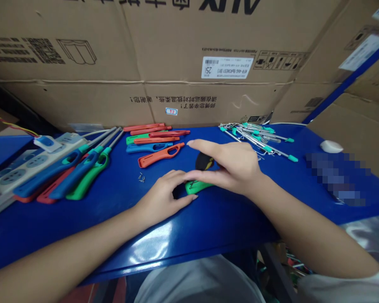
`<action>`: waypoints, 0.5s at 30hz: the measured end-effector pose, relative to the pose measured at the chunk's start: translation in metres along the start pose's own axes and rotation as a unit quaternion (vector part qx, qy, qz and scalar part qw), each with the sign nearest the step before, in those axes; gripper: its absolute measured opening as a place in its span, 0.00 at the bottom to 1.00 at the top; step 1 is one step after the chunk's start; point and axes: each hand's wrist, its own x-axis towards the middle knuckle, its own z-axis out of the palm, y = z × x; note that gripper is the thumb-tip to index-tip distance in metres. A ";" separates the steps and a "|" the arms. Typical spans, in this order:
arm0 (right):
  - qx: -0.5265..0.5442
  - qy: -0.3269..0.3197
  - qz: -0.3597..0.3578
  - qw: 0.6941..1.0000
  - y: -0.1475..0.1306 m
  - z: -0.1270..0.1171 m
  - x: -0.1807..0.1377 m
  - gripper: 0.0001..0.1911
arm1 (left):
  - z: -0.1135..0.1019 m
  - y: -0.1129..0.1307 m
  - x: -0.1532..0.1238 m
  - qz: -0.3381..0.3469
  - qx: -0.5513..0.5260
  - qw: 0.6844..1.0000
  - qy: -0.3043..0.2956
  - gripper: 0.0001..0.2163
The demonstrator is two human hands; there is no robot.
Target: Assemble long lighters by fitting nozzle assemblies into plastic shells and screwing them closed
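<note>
My right hand (235, 166) is closed around a screwdriver (203, 161) with a black and yellow handle, held above a green lighter handle (196, 186). Part of that green piece is hidden under my right hand. My left hand (164, 193) pinches the green piece's left end between thumb and fingers, flat on the blue table. Several small screws (141, 177) lie left of it. Beyond them is an orange handle shell (161, 155), beside a stack of red, green and blue shells (151, 135).
At the left, assembled long-nosed lighters (82, 172) lie against a white power strip (34, 162). Metal lighter tubes with teal ends (255, 136) are heaped at the back right. A white rounded object (331, 146) sits farther right. A cardboard wall (177, 54) closes off the blue table's (139, 240) back.
</note>
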 end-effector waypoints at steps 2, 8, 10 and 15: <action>0.023 -0.010 -0.008 1.000 -0.001 -0.001 0.001 0.24 | -0.001 0.001 0.001 0.003 -0.007 1.000 0.001 0.11; 0.112 -0.042 0.050 0.992 -0.002 0.003 0.003 0.22 | -0.001 0.002 0.000 -0.005 -0.010 1.000 0.003 0.11; 0.063 0.001 0.038 0.997 -0.001 0.005 0.003 0.24 | 0.000 0.001 0.000 -0.009 -0.004 1.000 0.001 0.13; 0.159 -0.075 0.042 0.983 -0.004 0.002 0.006 0.23 | -0.002 0.002 0.002 -0.007 -0.016 1.000 -0.006 0.11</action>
